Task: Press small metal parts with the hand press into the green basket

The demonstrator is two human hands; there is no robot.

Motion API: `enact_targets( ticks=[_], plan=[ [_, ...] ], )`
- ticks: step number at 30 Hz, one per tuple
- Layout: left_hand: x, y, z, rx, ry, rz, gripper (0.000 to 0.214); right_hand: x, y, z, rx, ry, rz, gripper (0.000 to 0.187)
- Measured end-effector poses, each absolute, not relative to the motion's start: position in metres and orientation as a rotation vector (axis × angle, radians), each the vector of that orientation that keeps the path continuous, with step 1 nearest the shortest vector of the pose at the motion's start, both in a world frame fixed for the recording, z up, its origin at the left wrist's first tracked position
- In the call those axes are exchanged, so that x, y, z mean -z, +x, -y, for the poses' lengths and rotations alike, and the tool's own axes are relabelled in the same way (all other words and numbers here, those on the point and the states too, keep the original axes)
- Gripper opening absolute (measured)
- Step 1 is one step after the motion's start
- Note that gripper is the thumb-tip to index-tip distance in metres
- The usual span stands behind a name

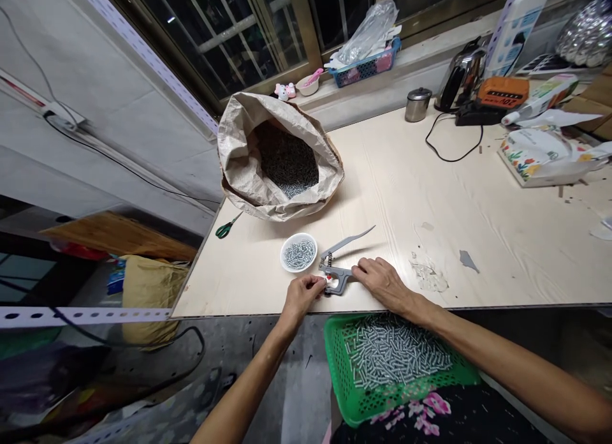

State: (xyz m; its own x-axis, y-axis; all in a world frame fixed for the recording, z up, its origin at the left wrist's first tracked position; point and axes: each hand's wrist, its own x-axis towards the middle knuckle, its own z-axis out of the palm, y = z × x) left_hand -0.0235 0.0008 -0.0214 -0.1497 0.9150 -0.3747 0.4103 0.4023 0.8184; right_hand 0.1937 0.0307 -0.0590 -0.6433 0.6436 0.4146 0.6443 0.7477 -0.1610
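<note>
Grey snap-fastener pliers [342,275] lie on the table near its front edge, with the long upper handle raised and a spring and red piece at the head. My right hand [382,281] is closed round the end of the lower handle. At the jaws, my left hand [303,294] is pinched; whatever lies between the fingertips is too small to make out. Just behind it stands a white bowl [299,252] of small silver metal pieces. Below the table edge, a green basket [337,367] on the lap holds many silver, screw-like metal pieces.
An open sack [239,150] of small metal pieces stands behind the bowl. Green-handled scissors [224,229] lie at the left edge. Toward the back right are a metal canister [417,104], a kettle [459,74], an orange battery [503,92] and a tissue pack [540,154].
</note>
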Motion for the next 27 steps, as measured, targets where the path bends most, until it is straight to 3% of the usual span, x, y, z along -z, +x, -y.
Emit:
enact_targets(
  ticks=[16,27],
  plan=[
    [0.017,-0.027,-0.016,-0.338,1.349,-1.76,0.033,0.064,0.193,-0.032,-0.036,-1.025,2.54,0.018],
    [0.007,-0.021,-0.01,-0.131,0.943,-1.694,0.031,0.071,0.186,-0.033,-0.089,-1.076,2.535,0.009]
  ],
)
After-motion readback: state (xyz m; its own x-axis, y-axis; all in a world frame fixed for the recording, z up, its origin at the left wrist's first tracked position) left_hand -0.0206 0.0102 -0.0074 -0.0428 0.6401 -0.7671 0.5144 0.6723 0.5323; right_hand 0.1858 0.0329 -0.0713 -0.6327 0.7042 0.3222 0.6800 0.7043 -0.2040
